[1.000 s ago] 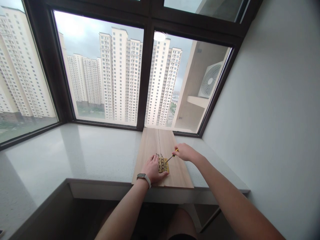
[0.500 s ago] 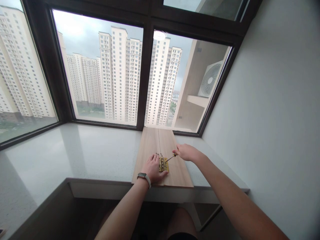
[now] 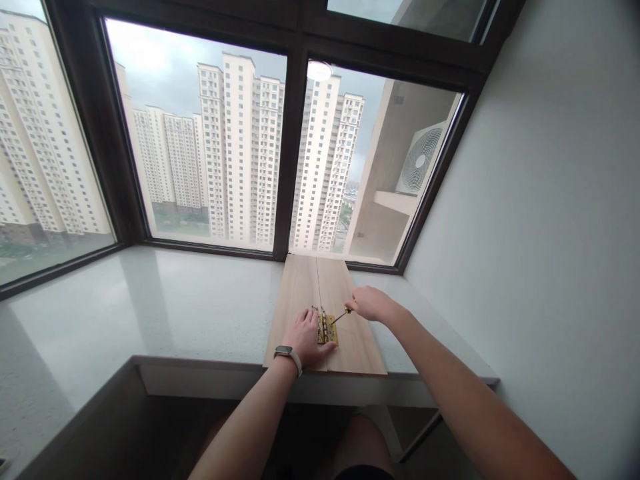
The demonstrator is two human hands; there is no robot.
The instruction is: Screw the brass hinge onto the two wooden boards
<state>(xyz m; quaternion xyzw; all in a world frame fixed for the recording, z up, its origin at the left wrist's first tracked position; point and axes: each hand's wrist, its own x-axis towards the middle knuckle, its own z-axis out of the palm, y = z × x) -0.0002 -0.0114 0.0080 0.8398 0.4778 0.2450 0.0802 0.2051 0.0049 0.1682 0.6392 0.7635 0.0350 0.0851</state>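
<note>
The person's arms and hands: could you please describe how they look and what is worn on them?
Both arms are bare up to the edge of the picture, with no sleeves or gloves in sight. The left hand has a watch or fitness band at the wrist, with a dark rectangular face on a white strap. The right hand and its wrist wear nothing; no rings can be made out.

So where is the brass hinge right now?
In the head view the hinge lies on the wooden boards, over the seam near their front edge, partly under the left hand, with the screwdriver held by the right hand tipped onto it.
</note>
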